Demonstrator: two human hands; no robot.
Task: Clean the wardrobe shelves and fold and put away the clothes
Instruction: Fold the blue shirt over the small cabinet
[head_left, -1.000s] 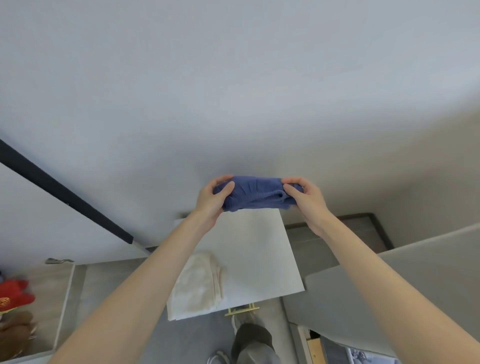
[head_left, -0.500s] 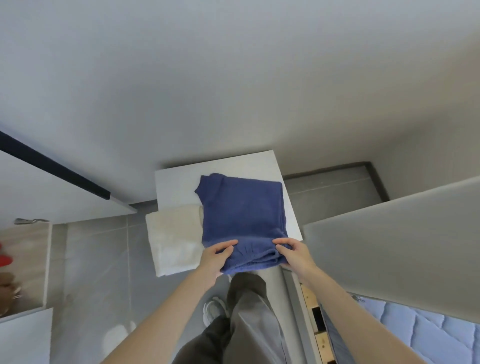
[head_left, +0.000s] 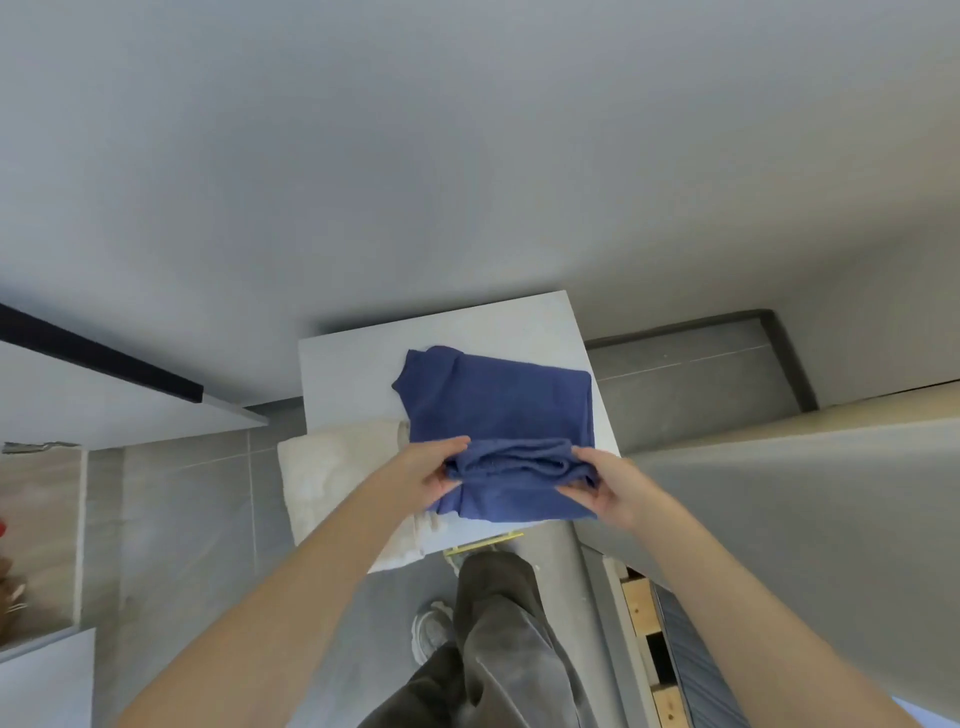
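- Blue sweater (head_left: 498, 405): I see it folded into a rough rectangle, lying flat on the white desk (head_left: 353, 374). Its near edge is doubled over into a thick roll that runs from one hand to the other. The collar end points to the far left corner of the garment.
- Left hand (head_left: 431, 475): it is at the left end of the rolled edge. The fingers (head_left: 449, 446) are curled over the top of the fold with the rest of the hand beneath, so the cloth is pinched between them.
- Right hand (head_left: 605, 488): it is at the right end of the same roll. The fingers (head_left: 589, 460) are bent round the fabric and grip it from the side.
- Cream cloth (head_left: 337, 473): folded, it lies just beside the sweater on the left and touches it. It overhangs the desk's left and near edges, and the left forearm crosses above its near corner.
- Desk: its far edge is against a pale wall (head_left: 467, 156), and the sweater covers most of its right half.
- Grey trousers (head_left: 509, 649) and a pale shoe (head_left: 428, 631): I log them below the desk's near edge, on the grey tiled floor (head_left: 197, 519).
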